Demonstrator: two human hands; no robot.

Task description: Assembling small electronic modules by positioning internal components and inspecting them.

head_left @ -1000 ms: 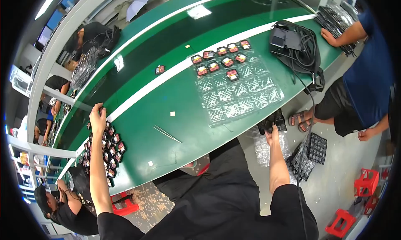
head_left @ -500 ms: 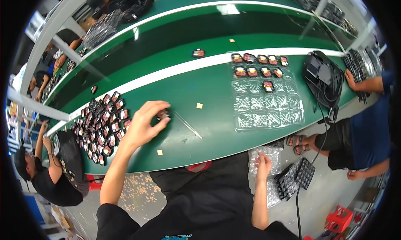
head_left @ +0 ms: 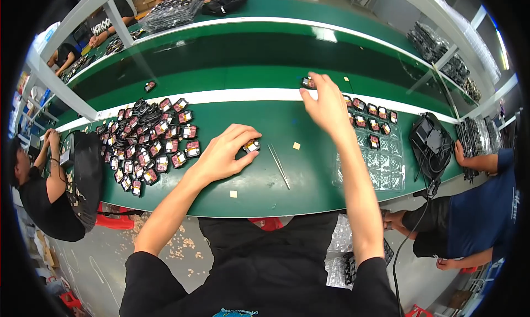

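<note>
My left hand (head_left: 229, 154) curls its thumb and fingers around a small black square device (head_left: 252, 146) with a red and white label, low over the green table. My right hand (head_left: 326, 104) reaches past the white strip, thumb and fingertips on either side of another such device (head_left: 308, 83); the fingers partly hide it. Steel tweezers (head_left: 279, 167) lie between the hands. Left of my left hand spreads a heap of similar labelled devices (head_left: 144, 134). A clear plastic tray (head_left: 386, 163) on the right holds several more in its far rows, partly behind my right forearm.
Small yellowish squares (head_left: 296, 146) dot the green table (head_left: 243, 204). A black bag with a cable (head_left: 430, 140) stands right of the tray. One person in a blue shirt (head_left: 480, 198) is at the right; another in black (head_left: 52, 198) sits at the left. Grey posts frame the bench.
My right hand has come up from beside my lap to the device beyond the white strip. My left hand stays around its device. The whole view has shifted and turned.
</note>
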